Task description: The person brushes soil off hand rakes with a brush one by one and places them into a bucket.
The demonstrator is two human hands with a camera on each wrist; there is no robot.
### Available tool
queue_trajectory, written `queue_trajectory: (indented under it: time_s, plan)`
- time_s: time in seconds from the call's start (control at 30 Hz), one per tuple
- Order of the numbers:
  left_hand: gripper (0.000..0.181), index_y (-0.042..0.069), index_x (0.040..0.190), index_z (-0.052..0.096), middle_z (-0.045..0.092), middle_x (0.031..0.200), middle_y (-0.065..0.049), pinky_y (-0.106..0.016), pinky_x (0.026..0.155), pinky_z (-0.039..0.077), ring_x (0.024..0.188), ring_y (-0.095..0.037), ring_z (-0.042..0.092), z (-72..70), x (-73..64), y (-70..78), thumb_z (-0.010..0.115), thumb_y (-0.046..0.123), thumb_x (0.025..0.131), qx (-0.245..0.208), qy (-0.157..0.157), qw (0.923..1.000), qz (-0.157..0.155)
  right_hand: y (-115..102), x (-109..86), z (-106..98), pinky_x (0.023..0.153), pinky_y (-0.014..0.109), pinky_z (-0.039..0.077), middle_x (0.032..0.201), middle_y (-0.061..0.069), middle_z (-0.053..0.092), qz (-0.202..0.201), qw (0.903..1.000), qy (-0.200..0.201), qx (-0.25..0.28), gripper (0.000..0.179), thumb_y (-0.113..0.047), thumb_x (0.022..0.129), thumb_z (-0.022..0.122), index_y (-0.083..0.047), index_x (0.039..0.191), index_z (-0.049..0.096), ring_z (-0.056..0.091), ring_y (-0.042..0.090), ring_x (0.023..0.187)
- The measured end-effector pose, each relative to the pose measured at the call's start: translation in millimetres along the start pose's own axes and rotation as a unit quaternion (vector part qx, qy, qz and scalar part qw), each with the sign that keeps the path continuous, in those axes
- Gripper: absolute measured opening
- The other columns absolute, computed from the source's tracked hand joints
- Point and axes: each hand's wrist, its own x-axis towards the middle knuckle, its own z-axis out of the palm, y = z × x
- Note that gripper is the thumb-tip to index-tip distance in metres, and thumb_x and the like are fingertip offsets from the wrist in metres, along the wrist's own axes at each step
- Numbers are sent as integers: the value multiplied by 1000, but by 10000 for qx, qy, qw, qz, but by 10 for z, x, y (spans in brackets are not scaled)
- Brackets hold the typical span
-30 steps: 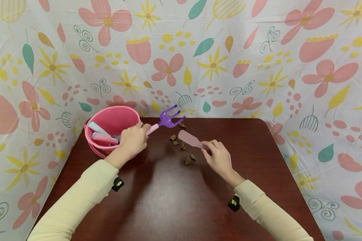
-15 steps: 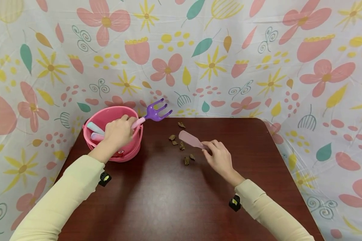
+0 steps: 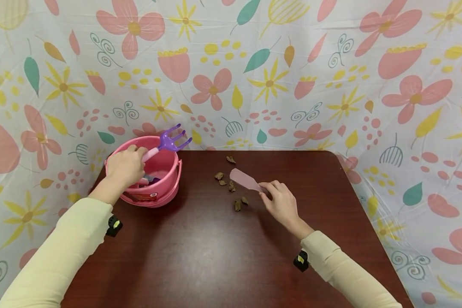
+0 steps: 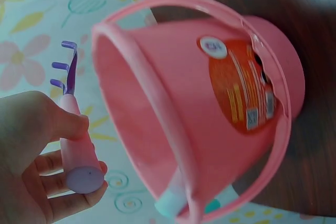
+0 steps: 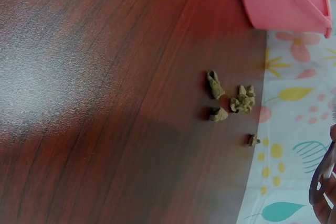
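My left hand (image 3: 125,167) grips the pink handle of a purple toy garden fork (image 3: 169,141), its three tines pointing up and right. Hand and fork are over the pink bucket (image 3: 169,192), which stands at the table's back left. In the left wrist view the fingers curl round the fork's handle (image 4: 79,140), beside the bucket's mouth. My right hand (image 3: 281,203) holds a pink flat-bladed toy shovel (image 3: 243,179) by its handle, blade pointing left over the table. Several brown dried clumps (image 3: 237,205) lie near and left of the blade.
Other toy tool handles (image 4: 172,199) stick up inside the bucket; the left hand partly hides them in the head view. The bucket's handle (image 4: 283,145) hangs down outside. A flowered cloth (image 3: 269,85) hangs behind the dark wooden table (image 3: 204,256).
My left hand has moved left with the fork, from the bucket's right side to over its mouth. The right hand and shovel have stayed almost still.
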Motion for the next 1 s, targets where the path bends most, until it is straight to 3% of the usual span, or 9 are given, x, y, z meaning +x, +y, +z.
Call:
queue_trajectory:
  time_s: [0.13, 0.37, 0.53, 1.0]
  plan:
    - [55, 7, 125, 50, 54, 101, -18, -55, 61, 47, 79, -39, 56, -1, -43, -128, 69, 15, 74, -49, -61, 9997, -219, 9, -17, 10, 52, 32, 43, 87, 4, 62, -10, 10000, 12, 17, 26, -17, 78, 72, -15, 103, 68, 53, 18, 70]
    - [49, 5, 123, 50, 53, 101, -22, -47, 54, 45, 72, -37, 53, -11, -117, -286, 63, 12, 77, -101, -145, 9993, -335, 28, -10, 14, 53, 33, 44, 87, 2, 62, -51, 10000, -12, 1, 26, -17, 78, 72, -16, 103, 68, 54, 19, 71]
    - [48, 4, 122, 51, 54, 97, -22, -46, 53, 45, 71, -36, 52, -39, -155, -348, 65, 13, 77, -62, -152, 9992, -356, 47, -14, 24, 53, 32, 44, 85, 3, 61, -51, 10000, -69, -37, 25, -17, 78, 72, -16, 102, 68, 53, 18, 69]
    - [42, 1, 118, 54, 55, 92, -22, -43, 52, 44, 71, -35, 51, -32, -198, -433, 65, 18, 80, 79, -547, 9979, -334, 42, -23, 19, 53, 32, 43, 86, 5, 62, -63, 9998, -161, -36, 25, -17, 78, 72, -16, 102, 68, 53, 18, 69]
